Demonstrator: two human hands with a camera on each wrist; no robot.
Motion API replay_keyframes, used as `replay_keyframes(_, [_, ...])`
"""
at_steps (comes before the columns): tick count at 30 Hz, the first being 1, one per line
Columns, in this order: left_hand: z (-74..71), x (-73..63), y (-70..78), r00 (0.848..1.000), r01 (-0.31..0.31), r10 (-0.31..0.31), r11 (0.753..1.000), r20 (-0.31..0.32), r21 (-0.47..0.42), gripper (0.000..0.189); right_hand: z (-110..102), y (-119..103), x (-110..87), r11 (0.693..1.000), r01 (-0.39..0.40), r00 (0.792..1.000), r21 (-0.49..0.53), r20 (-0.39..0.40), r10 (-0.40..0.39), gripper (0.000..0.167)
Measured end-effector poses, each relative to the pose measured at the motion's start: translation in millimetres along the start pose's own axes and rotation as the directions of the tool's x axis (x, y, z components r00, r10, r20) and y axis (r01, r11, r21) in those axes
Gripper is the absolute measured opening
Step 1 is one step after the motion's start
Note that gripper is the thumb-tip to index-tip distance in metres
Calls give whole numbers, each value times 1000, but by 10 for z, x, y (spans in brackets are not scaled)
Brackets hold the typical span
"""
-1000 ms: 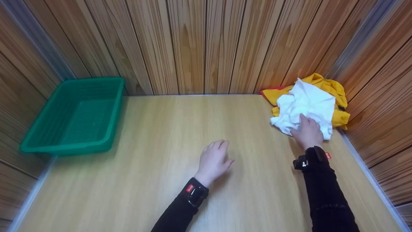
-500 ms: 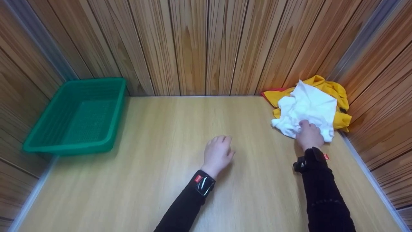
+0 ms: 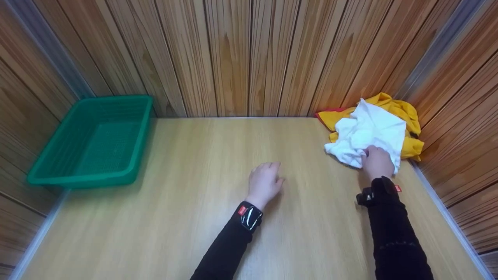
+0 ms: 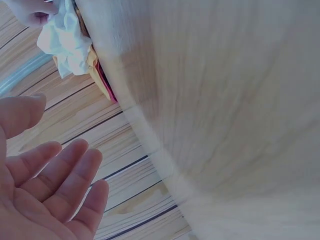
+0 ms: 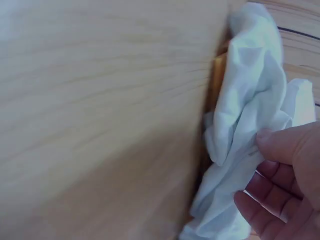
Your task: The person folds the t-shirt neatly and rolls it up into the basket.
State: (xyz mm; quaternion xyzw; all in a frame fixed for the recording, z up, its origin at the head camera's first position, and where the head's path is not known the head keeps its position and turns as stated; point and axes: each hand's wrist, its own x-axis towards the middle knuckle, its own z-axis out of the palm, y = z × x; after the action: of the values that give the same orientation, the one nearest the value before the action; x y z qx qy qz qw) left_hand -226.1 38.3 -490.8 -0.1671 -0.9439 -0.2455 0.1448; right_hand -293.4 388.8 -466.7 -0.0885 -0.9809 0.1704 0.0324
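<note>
A crumpled white cloth (image 3: 373, 128) lies on top of a yellow cloth (image 3: 412, 116) with a red edge, at the back right of the table. My right hand (image 3: 377, 162) pinches the near edge of the white cloth. In the right wrist view, the thumb (image 5: 280, 145) presses on a fold of the white cloth (image 5: 250, 100), with the fingers curled on its other side. My left hand (image 3: 264, 182) is held over the middle of the table and holds nothing. In the left wrist view its fingers (image 4: 65, 180) are relaxed and slightly bent.
A green plastic basket (image 3: 93, 179) stands at the back left, against the wood-panelled wall (image 3: 229, 58). Wood panels also close off both sides of the light wooden table (image 3: 202, 155). The cloth pile reaches close to the right wall.
My right hand has drawn back slightly and its fingers have closed on the white cloth, whose near edge has shifted a little. My left hand has moved slightly forward.
</note>
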Motion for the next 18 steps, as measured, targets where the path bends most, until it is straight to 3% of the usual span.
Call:
replay_keyframes(13, [7, 113, -96, 997, 83, -82, 993, 14, -83, 42, -685, -721, -63, 982, 153, 980, 109, -146, -136, 34])
replay_keyframes(18, [-4, 129, -138, 993, 119, -117, 987, 22, -110, 44, -857, -946, -148, 952, 254, 949, 171, -232, -211, 33])
